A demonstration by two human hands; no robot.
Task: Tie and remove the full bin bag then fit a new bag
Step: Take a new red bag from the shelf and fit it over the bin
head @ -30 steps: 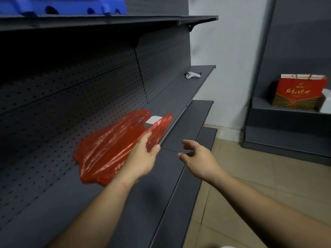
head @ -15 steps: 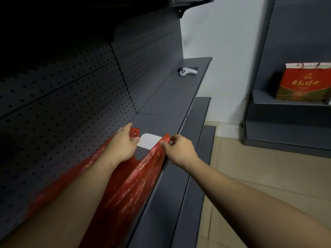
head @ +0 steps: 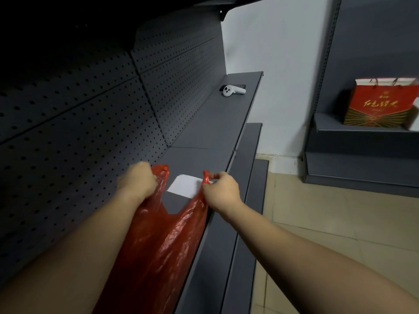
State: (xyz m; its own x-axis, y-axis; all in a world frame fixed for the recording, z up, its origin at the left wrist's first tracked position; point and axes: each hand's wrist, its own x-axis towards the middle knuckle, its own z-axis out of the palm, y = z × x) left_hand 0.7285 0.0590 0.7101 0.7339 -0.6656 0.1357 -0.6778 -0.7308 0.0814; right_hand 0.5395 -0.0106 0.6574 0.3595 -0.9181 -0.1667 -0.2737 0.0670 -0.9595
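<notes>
A thin red plastic bag point(head: 163, 245) lies flat along the grey shelf point(head: 210, 141), stretching from its two handle loops back toward me. My left hand point(head: 137, 181) is closed around the left handle loop. My right hand point(head: 221, 189) pinches the right handle loop between thumb and fingers. The two handles are held apart. No bin shows in the head view.
A white card point(head: 184, 185) lies on the shelf between the handles. A white handheld controller point(head: 232, 90) rests farther back on the shelf. Perforated grey panels back the shelf on the left. A red gift bag point(head: 382, 103) stands on a shelf at the right. Tiled floor point(head: 328, 211) lies below.
One second ago both hands were empty and reaching toward the bag. Each hand has since taken hold of a handle loop, and the bag now stretches toward me along the shelf.
</notes>
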